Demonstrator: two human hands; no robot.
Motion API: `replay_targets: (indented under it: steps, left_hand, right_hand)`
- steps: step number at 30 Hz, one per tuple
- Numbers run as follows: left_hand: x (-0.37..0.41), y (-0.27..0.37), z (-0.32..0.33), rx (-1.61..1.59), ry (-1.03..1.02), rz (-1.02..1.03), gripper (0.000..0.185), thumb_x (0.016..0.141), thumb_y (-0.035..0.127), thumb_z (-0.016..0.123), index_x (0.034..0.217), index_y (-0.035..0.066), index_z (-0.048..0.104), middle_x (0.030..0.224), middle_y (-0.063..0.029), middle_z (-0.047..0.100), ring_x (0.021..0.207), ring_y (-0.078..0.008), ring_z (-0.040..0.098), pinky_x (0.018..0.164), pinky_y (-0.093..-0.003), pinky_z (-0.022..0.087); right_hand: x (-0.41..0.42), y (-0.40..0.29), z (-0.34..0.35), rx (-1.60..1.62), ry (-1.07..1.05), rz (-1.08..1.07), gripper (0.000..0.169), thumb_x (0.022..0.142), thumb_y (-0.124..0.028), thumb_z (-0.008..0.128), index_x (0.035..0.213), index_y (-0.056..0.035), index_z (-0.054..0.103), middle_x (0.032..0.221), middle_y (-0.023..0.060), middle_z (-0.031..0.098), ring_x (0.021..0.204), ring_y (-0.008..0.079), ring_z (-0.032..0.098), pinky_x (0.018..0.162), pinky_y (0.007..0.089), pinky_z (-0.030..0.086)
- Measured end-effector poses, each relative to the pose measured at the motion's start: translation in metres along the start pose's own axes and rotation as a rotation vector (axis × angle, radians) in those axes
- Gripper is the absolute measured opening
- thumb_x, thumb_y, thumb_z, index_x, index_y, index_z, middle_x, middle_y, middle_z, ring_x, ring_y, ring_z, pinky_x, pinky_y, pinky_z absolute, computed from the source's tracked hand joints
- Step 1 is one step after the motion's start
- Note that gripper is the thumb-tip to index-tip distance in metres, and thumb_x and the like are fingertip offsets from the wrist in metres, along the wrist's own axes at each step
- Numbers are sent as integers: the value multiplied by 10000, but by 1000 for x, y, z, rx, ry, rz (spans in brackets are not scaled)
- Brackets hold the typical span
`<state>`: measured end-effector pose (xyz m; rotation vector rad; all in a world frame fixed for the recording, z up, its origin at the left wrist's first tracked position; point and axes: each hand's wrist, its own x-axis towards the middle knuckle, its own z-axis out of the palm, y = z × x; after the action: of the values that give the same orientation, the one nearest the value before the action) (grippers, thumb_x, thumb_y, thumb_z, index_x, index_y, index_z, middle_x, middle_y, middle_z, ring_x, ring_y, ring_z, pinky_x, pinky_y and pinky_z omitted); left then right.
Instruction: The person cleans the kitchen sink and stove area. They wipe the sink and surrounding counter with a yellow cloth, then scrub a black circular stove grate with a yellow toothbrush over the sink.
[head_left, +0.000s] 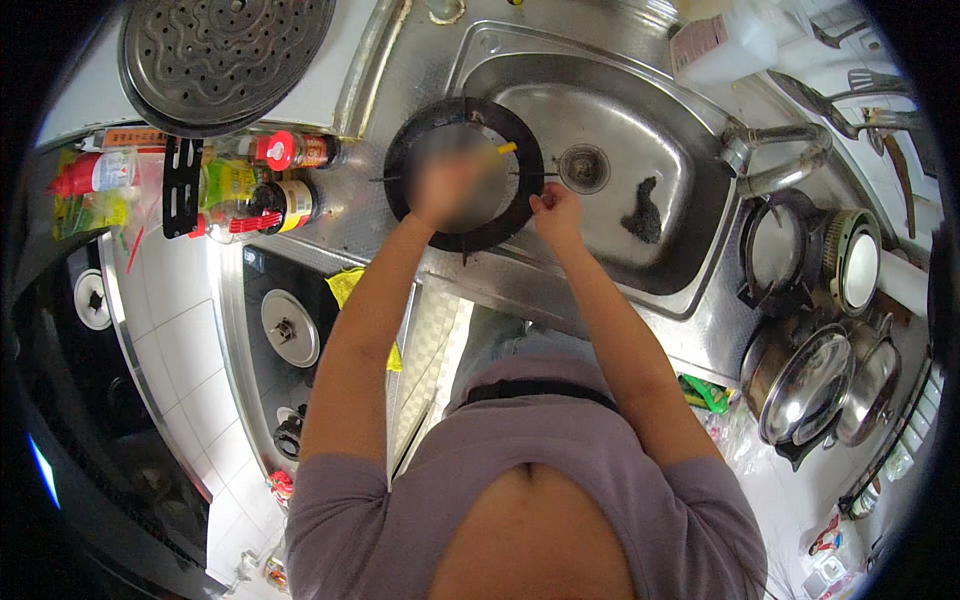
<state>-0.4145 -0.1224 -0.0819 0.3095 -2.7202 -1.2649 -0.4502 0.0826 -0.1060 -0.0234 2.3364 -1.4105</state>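
Note:
A round black pan support ring with short prongs lies on the steel counter at the left edge of the sink. My left hand is over the middle of the ring; a blurred patch covers it, so its fingers and anything in them are hidden. A yellow strip sticks out at the upper right of that patch. At the ring's right rim, my right hand has its fingers curled close to a prong and appears to pinch the rim. In the sink basin a dark scrap lies right of the drain.
Bottles and sauce packets crowd the left, below a perforated steamer plate. A gas hob is lower left. The faucet, another pan support and steel pots with lids stand at the right.

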Motion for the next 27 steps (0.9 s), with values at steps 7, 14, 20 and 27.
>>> replay_targets:
  steps: [7,14,20,27]
  left_hand:
    - [-8,-3,40,-179,170,-118,241,864,208,623,946,-15,665,720,-64,655,637,-90,559,577,-267,458]
    - [11,38,11,214,308,-102,228,861,219,606,920,9,674,763,-207,644,671,-307,659,574,-356,494]
    - [11,7,36,-224,247,-216,212,856,204,625,892,1,674,649,-113,620,592,-126,575,551,-298,458]
    - [12,40,6,98,427,-125,205,833,194,641,869,-5,677,690,-158,647,626,-230,644,574,-312,477]
  right_hand:
    - [-4,-12,-8,43,33,28,214,733,-109,691,867,26,592,641,139,562,615,298,566,590,373,442]
    - [-9,-10,-12,-65,42,-61,239,767,-104,681,938,43,604,602,106,578,536,190,535,545,329,426]
    - [-4,-43,-25,-1,21,16,244,748,-118,660,948,15,616,687,170,606,662,340,600,611,411,455]
    - [-4,-52,-25,-92,31,-89,223,757,-111,659,939,9,609,693,171,616,680,347,608,609,424,452]
